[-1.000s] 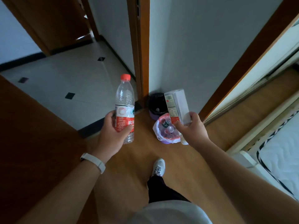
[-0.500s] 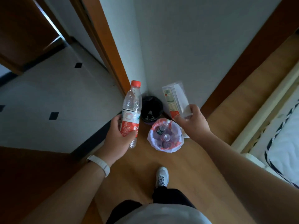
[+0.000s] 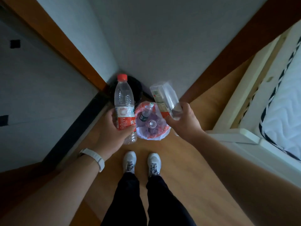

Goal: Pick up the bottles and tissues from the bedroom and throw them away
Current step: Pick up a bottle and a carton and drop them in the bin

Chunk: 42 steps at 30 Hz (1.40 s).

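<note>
My left hand [image 3: 112,129] grips a clear plastic bottle [image 3: 124,105] with a red cap and red label, held upright just left of the bin. My right hand [image 3: 184,121] holds a tissue pack [image 3: 163,97] in clear wrap with a red and white print, just right of the bin. Between the two hands, on the wooden floor, stands a small waste bin [image 3: 152,135] lined with a white and red plastic bag. Bottles lie inside it, one with a dark label [image 3: 144,115].
A second dark bin [image 3: 137,88] stands in the wall corner behind the bottle. The door frame [image 3: 65,46] runs up to the left. A bed with a white mattress [image 3: 283,101] stands at the right. My white shoes [image 3: 141,161] stand close before the bin.
I have stepped closer and the camera has tilted down, so the bin lies right between my hands and both feet show. Both hands keep their hold.
</note>
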{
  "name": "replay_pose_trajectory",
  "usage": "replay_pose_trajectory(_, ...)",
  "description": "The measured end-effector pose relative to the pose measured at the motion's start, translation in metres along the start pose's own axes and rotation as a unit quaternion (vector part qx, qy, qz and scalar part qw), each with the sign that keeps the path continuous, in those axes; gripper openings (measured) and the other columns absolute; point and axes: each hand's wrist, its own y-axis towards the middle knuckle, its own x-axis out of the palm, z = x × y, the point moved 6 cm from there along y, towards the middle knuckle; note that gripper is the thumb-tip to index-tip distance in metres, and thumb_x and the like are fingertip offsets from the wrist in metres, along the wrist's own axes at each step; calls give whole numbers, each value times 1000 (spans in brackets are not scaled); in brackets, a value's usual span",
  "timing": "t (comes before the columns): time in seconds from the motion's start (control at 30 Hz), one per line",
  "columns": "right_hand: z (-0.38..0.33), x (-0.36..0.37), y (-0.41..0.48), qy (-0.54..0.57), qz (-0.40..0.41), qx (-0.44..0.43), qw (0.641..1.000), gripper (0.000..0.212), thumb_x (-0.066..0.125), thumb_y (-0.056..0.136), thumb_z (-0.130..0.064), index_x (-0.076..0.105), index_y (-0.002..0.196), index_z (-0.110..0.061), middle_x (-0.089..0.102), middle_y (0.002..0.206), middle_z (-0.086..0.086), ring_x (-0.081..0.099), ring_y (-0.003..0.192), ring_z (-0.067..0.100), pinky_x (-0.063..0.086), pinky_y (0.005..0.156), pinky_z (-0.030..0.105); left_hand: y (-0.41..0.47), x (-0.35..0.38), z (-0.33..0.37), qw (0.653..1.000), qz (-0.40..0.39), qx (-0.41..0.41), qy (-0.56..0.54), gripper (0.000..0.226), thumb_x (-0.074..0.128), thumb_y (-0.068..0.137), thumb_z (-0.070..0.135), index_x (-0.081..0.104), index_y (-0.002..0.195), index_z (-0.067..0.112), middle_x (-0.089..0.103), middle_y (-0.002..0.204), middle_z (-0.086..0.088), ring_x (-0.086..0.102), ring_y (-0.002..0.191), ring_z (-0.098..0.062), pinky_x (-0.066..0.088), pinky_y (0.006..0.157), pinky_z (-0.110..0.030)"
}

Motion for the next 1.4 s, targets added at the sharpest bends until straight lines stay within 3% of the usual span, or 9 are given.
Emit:
replay_pose_trajectory(0.27,95,95,90,10,20,61,998,57,72,71,-58,37,110,-37,56,112,-9,59,91,9,57,72,35,129,50,-130,999,1,-27,31,68,77,71,6,41,128,19,65,99,-4,67,72,-8,51,55,-18)
replay_pose_trajectory(0.43,169,161,143,23,32,100,994,48,74,73,-51,42,105,-35,58,100,-12,59,81,4,46,59,22,197,80,-222,998,-5,-45,39,67,78,72,7,38,123,24,61,101,-1,65,72,-2,53,56,-17)
replay_pose_trajectory(0.53,208,198,168,31,31,119,992,51,74,73,-51,45,111,-31,58,101,-12,61,84,9,51,65,27,225,100,-265,998,-12,-55,40,64,78,74,10,37,121,24,60,102,-1,65,79,-6,57,65,-26)
replay_pose_trajectory(0.67,247,235,201,33,45,135,989,58,73,75,-49,45,121,-26,57,106,-11,60,85,6,50,63,23,256,135,-305,998,-38,-30,42,67,79,74,9,38,124,22,58,103,5,61,76,7,49,62,-10)
replay_pose_trajectory(0.77,265,254,225,29,53,134,989,62,73,73,-55,42,121,-30,57,110,-11,61,90,9,56,71,31,274,157,-324,998,-46,-3,38,66,80,73,13,38,122,26,56,106,6,60,84,6,51,69,-13)
replay_pose_trajectory(0.9,284,274,244,8,47,135,990,58,72,72,-56,41,116,-33,57,111,-9,62,91,11,57,77,37,287,169,-342,998,-26,21,61,65,82,72,13,42,122,21,51,102,17,59,85,8,48,71,-12)
replay_pose_trajectory(1.17,273,258,208,-63,27,146,987,69,66,81,-48,35,138,-26,47,135,-3,55,106,14,52,83,37,274,148,-322,982,-105,43,148,65,69,74,25,42,133,26,53,129,1,55,112,-7,48,93,-25)
replay_pose_trajectory(1.27,246,238,186,-111,16,114,987,55,58,87,-48,40,135,-28,45,134,-5,55,106,15,51,80,36,266,133,-285,968,-103,99,208,50,70,80,10,50,126,14,50,122,7,48,108,-6,35,88,-5)
replay_pose_trajectory(1.4,205,199,156,-163,19,70,984,45,53,90,-48,45,131,-31,48,131,-7,54,108,20,53,80,40,256,117,-226,946,-114,140,267,44,63,86,10,52,129,13,51,128,-2,50,116,-19,43,91,-30)
